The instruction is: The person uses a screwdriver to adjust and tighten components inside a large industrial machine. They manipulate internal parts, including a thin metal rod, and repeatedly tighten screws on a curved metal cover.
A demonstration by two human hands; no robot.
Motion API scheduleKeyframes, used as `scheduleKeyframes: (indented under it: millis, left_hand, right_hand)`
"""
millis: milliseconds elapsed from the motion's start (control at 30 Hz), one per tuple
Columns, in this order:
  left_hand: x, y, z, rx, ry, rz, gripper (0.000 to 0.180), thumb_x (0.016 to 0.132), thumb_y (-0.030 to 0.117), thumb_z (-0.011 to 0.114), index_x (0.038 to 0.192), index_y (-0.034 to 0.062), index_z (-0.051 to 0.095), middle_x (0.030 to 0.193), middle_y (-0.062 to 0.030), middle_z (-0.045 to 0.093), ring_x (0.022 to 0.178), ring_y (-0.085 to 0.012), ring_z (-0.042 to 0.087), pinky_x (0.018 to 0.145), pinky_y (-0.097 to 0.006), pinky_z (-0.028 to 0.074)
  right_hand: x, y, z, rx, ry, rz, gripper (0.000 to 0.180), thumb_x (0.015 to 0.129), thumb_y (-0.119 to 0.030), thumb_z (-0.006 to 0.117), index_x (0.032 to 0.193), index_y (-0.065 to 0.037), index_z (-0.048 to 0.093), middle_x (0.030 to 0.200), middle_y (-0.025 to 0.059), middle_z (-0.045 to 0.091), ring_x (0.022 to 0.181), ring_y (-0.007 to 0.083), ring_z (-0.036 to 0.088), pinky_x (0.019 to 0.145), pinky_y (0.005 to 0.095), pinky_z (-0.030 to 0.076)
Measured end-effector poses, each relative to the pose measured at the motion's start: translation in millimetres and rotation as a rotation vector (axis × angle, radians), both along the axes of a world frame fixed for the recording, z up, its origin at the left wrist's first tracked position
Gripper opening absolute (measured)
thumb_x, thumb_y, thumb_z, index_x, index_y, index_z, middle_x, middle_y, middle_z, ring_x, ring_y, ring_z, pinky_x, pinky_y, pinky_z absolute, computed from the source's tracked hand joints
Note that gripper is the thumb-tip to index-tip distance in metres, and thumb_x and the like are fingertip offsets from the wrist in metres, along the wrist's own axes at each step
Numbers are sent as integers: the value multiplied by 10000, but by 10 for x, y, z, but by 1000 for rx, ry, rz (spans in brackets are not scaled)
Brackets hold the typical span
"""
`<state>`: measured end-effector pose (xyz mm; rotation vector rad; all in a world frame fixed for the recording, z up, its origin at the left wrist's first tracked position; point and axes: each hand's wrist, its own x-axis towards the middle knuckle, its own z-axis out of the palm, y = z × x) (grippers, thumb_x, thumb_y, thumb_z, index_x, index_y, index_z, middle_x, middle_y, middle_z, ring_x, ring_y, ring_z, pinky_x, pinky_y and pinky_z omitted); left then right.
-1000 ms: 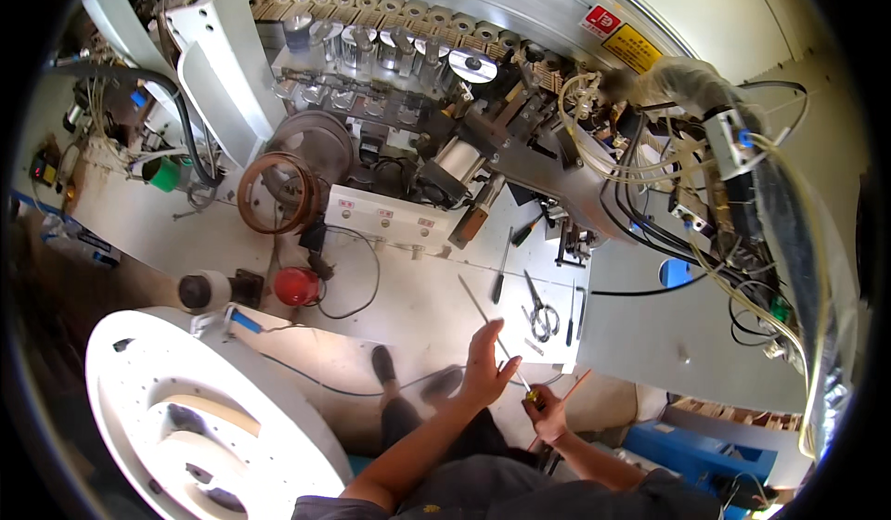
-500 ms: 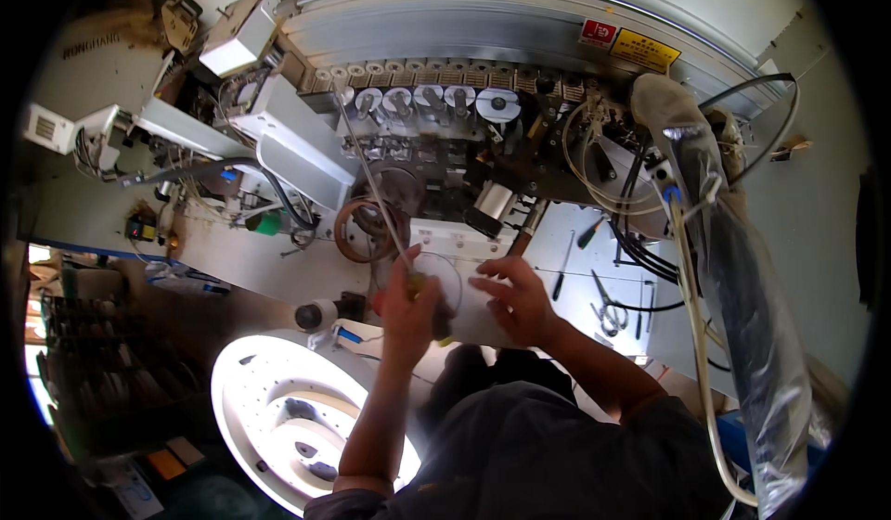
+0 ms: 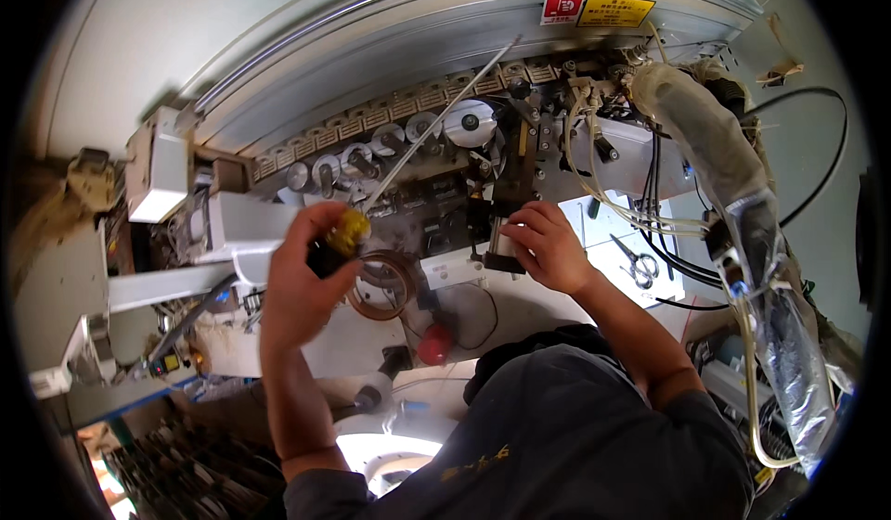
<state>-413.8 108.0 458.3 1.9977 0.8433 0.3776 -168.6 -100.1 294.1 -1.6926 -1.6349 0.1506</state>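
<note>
My left hand (image 3: 311, 265) is closed around the yellow-and-dark handle of a long screwdriver (image 3: 436, 130). The thin shaft slants up and to the right across the machine, its tip in front of the rear metal rail. My right hand (image 3: 549, 249) holds nothing that I can see. Its fingers are bent but apart, beside a silver cylinder (image 3: 498, 237) on the machine; whether they touch it I cannot tell. Below the screwdriver handle is a brown ring-shaped wheel (image 3: 382, 285). Round silver discs, among them a large disc (image 3: 470, 123), line the machine behind the shaft.
Scissors (image 3: 639, 265) lie on a white surface right of my right hand. A plastic-wrapped hose (image 3: 775, 288) and black cables run down the right side. A red ball-shaped knob (image 3: 434, 344) stands near my body. White machine housings (image 3: 251, 232) lie left of my left hand.
My left hand has lifted the screwdriver up and left, and its shaft now leans right instead of left. My right hand has moved up to the silver cylinder. The view has turned.
</note>
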Motion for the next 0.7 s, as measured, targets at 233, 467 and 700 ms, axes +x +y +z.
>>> scheduleKeyframes:
  millis: [233, 467, 700]
  left_hand:
    - [814, 878, 310, 264, 24, -238, 430, 752, -52, 722, 1170, 39, 673, 1048, -121, 714, 919, -210, 680, 859, -297, 508]
    - [1469, 1422, -143, 329, 42, -442, 375, 777, -26, 710, 1151, 2, 684, 1004, -146, 699, 865, -240, 674, 805, -304, 512]
    - [2025, 1432, -548, 386, 163, -548, 320, 811, 38, 717, 1130, 65, 700, 1033, -123, 704, 845, -301, 685, 744, -351, 544]
  right_hand:
    - [-37, 383, -428, -89, -62, 3, 422, 744, -126, 721, 1162, -130, 665, 1175, 66, 597, 1120, 327, 528, 963, 485, 415]
    - [6, 457, -501, -189, -88, 45, 488, 748, -243, 727, 1228, -185, 666, 1220, 21, 614, 1118, 262, 554, 972, 430, 416]
    - [21, 432, -582, -211, -125, 47, 457, 773, -286, 736, 1224, -224, 690, 1230, -41, 646, 1084, 170, 599, 955, 352, 420]
